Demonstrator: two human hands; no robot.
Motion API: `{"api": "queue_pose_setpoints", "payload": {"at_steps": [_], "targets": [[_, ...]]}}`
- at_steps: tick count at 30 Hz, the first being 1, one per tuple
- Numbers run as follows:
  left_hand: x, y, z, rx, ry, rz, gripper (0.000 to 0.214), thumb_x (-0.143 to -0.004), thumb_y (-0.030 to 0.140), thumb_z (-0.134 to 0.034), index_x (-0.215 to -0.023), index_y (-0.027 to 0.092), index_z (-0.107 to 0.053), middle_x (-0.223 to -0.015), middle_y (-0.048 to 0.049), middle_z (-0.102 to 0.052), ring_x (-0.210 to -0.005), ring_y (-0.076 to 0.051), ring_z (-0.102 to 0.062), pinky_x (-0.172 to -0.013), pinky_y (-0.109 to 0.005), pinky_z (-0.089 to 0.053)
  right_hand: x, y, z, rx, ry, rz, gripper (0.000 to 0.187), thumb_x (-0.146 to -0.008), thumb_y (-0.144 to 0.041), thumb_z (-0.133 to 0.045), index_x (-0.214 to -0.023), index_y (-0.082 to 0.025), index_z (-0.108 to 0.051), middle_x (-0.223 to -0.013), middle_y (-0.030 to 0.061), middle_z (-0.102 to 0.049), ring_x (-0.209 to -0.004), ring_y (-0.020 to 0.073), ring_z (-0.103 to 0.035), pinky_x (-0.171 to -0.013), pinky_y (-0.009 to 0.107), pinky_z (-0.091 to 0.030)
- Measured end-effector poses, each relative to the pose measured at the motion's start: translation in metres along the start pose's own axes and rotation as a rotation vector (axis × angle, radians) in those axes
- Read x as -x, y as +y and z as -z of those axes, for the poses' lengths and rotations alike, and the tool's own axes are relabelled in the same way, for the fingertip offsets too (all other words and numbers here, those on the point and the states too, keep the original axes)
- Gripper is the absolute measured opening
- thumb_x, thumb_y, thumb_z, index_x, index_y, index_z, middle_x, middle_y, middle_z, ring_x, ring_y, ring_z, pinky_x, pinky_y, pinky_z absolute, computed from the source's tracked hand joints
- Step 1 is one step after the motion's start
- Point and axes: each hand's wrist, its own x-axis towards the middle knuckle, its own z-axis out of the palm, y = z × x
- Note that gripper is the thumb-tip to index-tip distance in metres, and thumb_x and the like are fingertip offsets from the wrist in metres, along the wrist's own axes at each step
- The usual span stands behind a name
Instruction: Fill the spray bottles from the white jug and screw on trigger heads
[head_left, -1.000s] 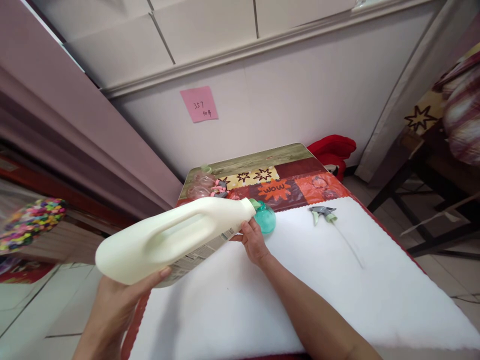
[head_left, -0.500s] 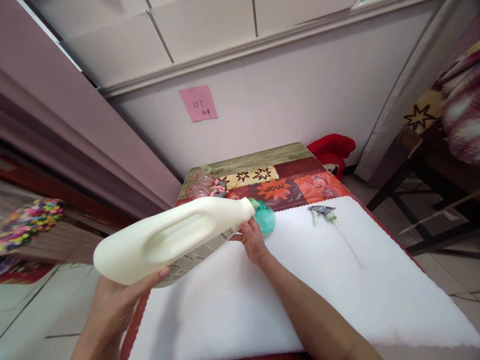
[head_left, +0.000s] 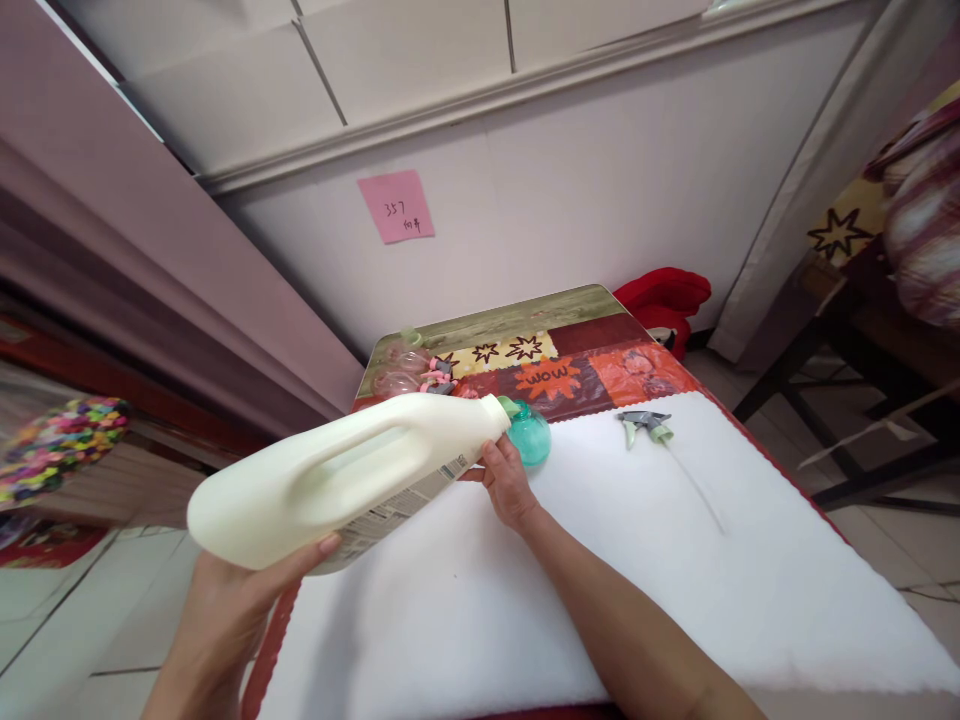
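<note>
Left hand nearest, low, left of small green bottle: fingers curled under bottom of big white jug, gripping tight. Jug tipped on side, mouth touching top of small green bottle. Right hand just in front of bottle, fingers shut round its side, holding it on white cloth. Cannot tell if anything pours, or how full bottle is. Spray top already off, lying on cloth right of bottle, well apart; not back on yet. Behind bottle: clear bottles on worktop. Pink note on wall, far behind.
</note>
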Motion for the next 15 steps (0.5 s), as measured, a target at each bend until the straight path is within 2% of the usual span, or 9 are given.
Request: {"api": "queue_pose_setpoints", "payload": {"at_steps": [7, 12, 15], "targets": [[-0.003, -0.003, 0.002, -0.003, -0.003, -0.011, 0.087, -0.04, 0.029, -0.097, -0.123, 0.026, -0.071, -0.13, -0.0044, -0.073, -0.12, -0.031, -0.067, -0.092, -0.028, -0.059, 0.001, 0.0, 0.0, 0.004, 0.005, 0.003, 0.051, -0.08, -0.055, -0.075, -0.118, -0.024, -0.061, -0.117, 0.0057, -0.069, -0.099, 0.0234, -0.071, -0.067, 0.038, -0.068], [-0.006, -0.008, 0.007, -0.032, -0.022, -0.028, 0.092, -0.044, 0.029, -0.096, -0.131, 0.024, -0.067, -0.136, -0.0073, -0.069, -0.124, -0.034, -0.063, -0.097, -0.034, -0.057, 0.001, -0.001, -0.001, -0.001, 0.009, -0.007, 0.055, -0.079, -0.056, -0.076, -0.121, -0.024, -0.06, -0.114, 0.0053, -0.07, -0.095, 0.0223, -0.071, -0.066, 0.037, -0.068], [-0.009, -0.013, 0.01, -0.041, -0.026, -0.038, 0.095, -0.042, 0.028, -0.096, -0.132, 0.024, -0.067, -0.134, -0.0085, -0.069, -0.121, -0.035, -0.065, -0.098, -0.038, -0.056, 0.001, -0.001, -0.001, 0.0, 0.011, -0.008, 0.056, -0.078, -0.057, -0.076, -0.121, -0.024, -0.06, -0.113, 0.005, -0.07, -0.094, 0.0217, -0.071, -0.066, 0.037, -0.068]]}}
